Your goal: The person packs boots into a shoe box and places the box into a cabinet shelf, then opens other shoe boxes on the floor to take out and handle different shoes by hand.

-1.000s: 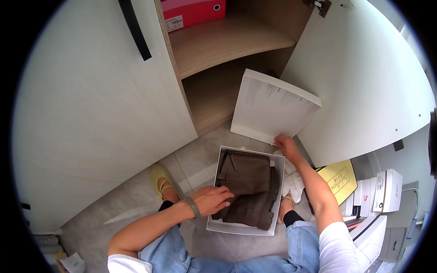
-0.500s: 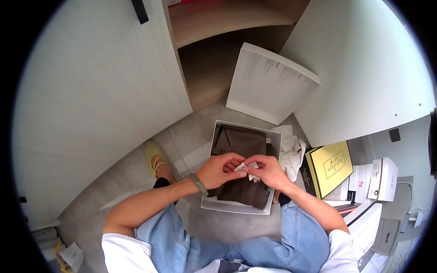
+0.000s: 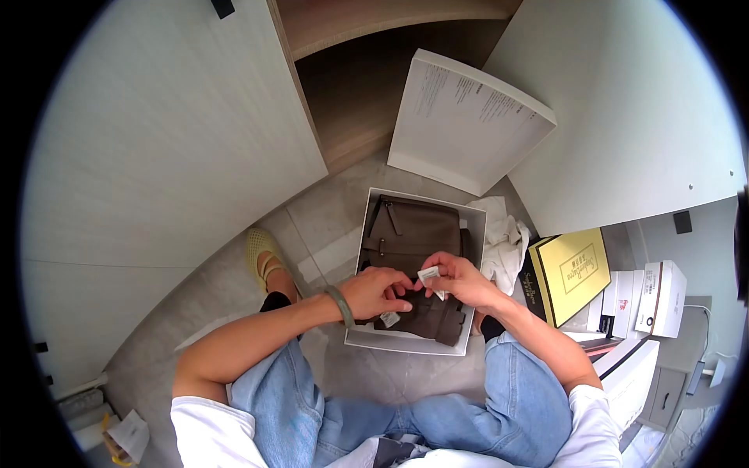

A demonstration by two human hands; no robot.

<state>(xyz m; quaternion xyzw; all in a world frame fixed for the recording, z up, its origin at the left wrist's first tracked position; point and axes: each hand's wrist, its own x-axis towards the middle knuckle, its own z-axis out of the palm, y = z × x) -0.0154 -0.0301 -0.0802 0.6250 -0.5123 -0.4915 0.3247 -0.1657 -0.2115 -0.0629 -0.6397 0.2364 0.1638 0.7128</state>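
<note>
A white box on the floor holds brown leather boots with a zip. Over its lower middle, my right hand pinches a small white packet between thumb and fingers. My left hand, with a green bangle at the wrist, is just left of it, fingers curled over the boots; what its fingertips grip, if anything, is hidden. Another small white packet lies below the left fingers, at the boots' lower left.
A white lid leans by the open cabinet and its door. Crumpled white cloth lies right of the box. A yellow box and white boxes stand farther right. A yellow shoe is at left.
Both hands came together over the box, and have since parted slightly. A white packet now shows clearly in my right hand, another below my left. The view has tilted downward.
</note>
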